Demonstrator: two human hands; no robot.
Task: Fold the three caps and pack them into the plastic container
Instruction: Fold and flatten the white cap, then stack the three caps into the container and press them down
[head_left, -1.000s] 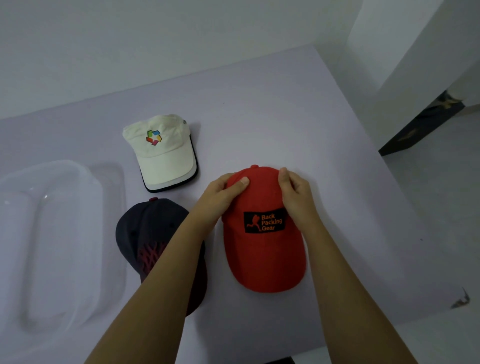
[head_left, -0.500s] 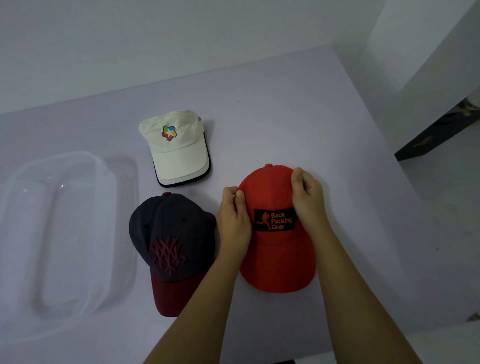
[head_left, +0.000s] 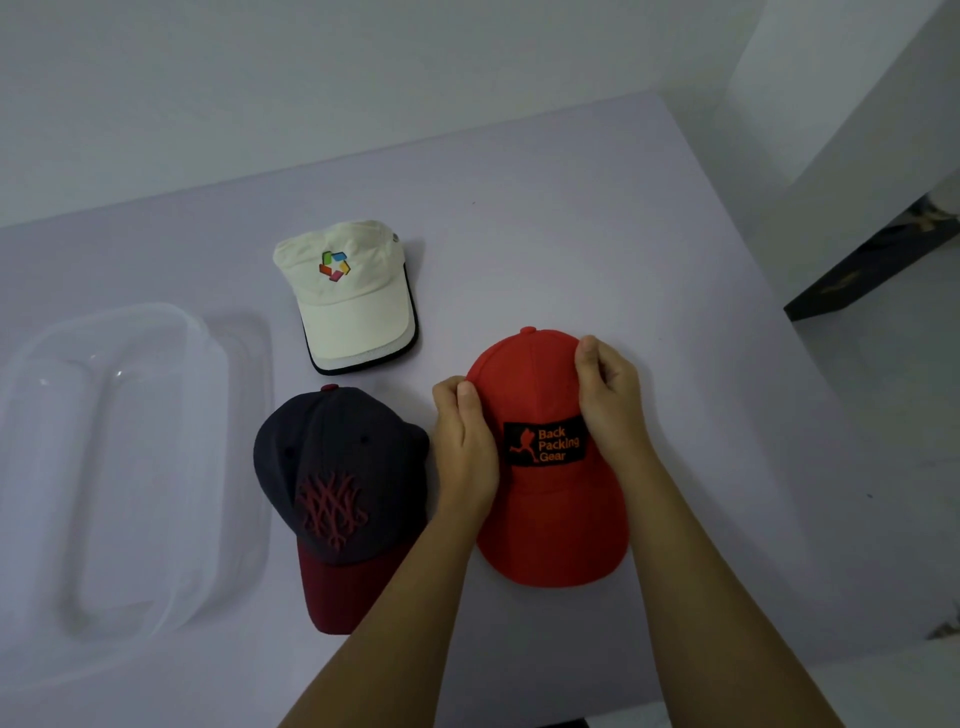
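Fingers (head_left: 467, 400) of the left hand (head_left: 465, 447) and right hand (head_left: 608, 400) pinch the crown of the red cap (head_left: 550, 519) from both sides on the table (head_left: 571, 234). The first fold seems to be starting; next the crown needs pressing flat. The dark cap (head_left: 337, 467) and white cap (head_left: 348, 296) lie nearby; the plastic container (head_left: 208, 332) at left holds no cap.

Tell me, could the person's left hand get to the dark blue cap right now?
Probably yes. The left hand is right beside the dark blue cap, and nothing lies between them or on the cap. It would first have to let go of the red cap, whose side it grips.
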